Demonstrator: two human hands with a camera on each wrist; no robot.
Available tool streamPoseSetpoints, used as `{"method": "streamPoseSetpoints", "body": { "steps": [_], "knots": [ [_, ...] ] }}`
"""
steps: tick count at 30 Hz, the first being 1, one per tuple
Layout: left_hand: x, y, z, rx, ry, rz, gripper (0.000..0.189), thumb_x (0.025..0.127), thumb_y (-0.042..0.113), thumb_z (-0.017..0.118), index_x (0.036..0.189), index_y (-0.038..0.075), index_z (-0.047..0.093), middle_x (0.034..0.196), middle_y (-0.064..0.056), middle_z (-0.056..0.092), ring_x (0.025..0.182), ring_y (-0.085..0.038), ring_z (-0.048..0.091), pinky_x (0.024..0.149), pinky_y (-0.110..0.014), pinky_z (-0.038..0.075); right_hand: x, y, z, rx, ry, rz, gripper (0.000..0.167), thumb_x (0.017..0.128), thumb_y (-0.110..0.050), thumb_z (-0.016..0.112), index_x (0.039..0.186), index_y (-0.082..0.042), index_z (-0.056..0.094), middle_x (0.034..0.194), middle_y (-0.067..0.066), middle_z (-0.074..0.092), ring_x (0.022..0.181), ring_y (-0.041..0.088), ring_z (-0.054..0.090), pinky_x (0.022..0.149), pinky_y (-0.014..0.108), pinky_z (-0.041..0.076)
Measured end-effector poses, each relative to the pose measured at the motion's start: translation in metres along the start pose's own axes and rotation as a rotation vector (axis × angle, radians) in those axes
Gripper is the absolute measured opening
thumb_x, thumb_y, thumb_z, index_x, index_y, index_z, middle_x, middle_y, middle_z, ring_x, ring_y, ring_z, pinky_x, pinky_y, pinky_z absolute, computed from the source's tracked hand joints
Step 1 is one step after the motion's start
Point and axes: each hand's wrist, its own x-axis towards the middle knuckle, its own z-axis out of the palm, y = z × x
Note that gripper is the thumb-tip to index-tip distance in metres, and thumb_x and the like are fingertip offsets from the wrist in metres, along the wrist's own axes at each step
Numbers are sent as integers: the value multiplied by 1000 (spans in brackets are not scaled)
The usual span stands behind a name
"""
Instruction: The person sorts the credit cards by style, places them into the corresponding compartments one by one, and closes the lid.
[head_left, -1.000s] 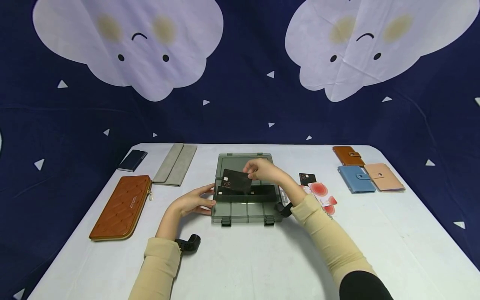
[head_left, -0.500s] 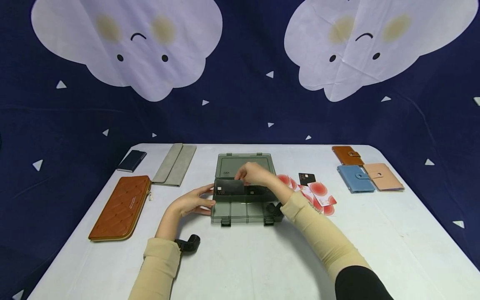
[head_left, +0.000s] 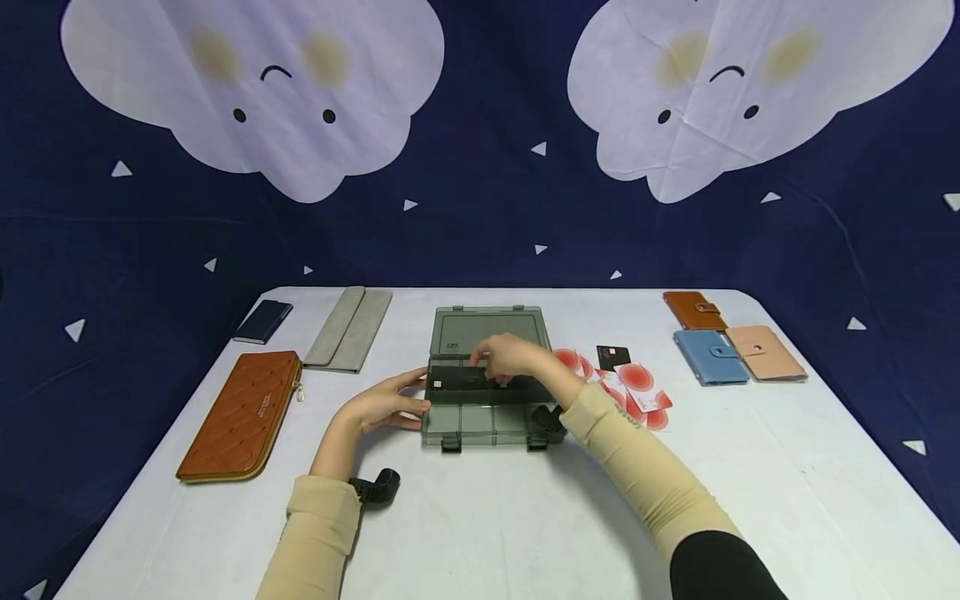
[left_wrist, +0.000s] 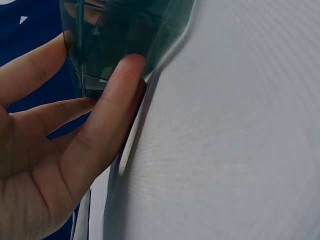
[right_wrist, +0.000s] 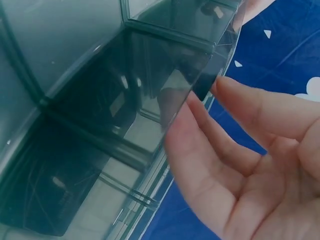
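In the head view a smoky translucent divided storage box (head_left: 492,437) lies with its lid (head_left: 465,321) folded back. Black cards (head_left: 453,377) lie in its rear compartments. My left hand (head_left: 382,404) touches the box's left side with extended fingers; in the left wrist view the thumb (left_wrist: 125,80) rests against the wall. My right hand (head_left: 510,357) is over the rear compartments, its fingertips by the black cards. In the right wrist view its thumb and fingers (right_wrist: 235,95) stand apart at the box's edge, close to a dark card edge. Whether they touch the card is unclear.
Several red-and-white cards (head_left: 637,379) and a black card (head_left: 613,357) lie right of the box. Farther right are brown (head_left: 693,311), blue (head_left: 711,358) and peach (head_left: 767,354) card holders. Left are a brown zip wallet (head_left: 242,417), grey pouch (head_left: 350,329) and dark notebook (head_left: 262,322).
The right hand has lowered a black VIP card from above the box into the left rear compartment, where it now lies low. The right fingers have spread apart. The left hand has stayed put.
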Motion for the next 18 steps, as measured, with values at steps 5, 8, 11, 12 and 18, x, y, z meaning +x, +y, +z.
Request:
{"method": "streamPoseSetpoints", "body": {
  "steps": [5, 8, 11, 12, 18],
  "knots": [
    [0, 0, 0, 2, -1, -1, 78, 88, 4, 58, 149, 6, 10, 148, -25, 13, 96, -24, 57, 83, -38, 55, -2, 2, -1, 0, -44, -9, 36, 89, 3, 54, 122, -9, 57, 80, 16, 63, 63, 23, 53, 62, 35, 51],
    [0, 1, 0, 4, 2, -3, 78, 88, 4, 58, 149, 6, 10, 148, -25, 13, 96, -24, 57, 83, -38, 55, -4, 3, -3, 1, -52, -25, 37, 89, 2, 54, 125, -7, 55, 86, 15, 65, 68, 27, 56, 64, 37, 50],
    [0, 1, 0, 10, 6, -7, 78, 88, 4, 59, 149, 6, 10, 148, -25, 13, 96, -24, 57, 83, -38, 55, -7, 8, -6, 3, -33, -46, 37, 89, 0, 56, 126, -6, 55, 92, 13, 66, 75, 28, 60, 67, 38, 51],
    [1, 1, 0, 11, 7, -7, 78, 88, 4, 59, 149, 6, 10, 148, -26, 13, 96, -24, 56, 83, -38, 55, -9, 10, -7, 13, -23, -54, 37, 89, -1, 56, 126, -5, 55, 95, 13, 65, 77, 28, 60, 69, 37, 52],
    [1, 0, -1, 12, -1, -4, 78, 89, 4, 58, 149, 6, 9, 149, -26, 12, 97, -25, 56, 83, -38, 54, -21, 34, -19, 69, 117, -89, 33, 88, -2, 57, 121, -2, 58, 103, 15, 63, 86, 24, 61, 75, 35, 53]
  ]
}}
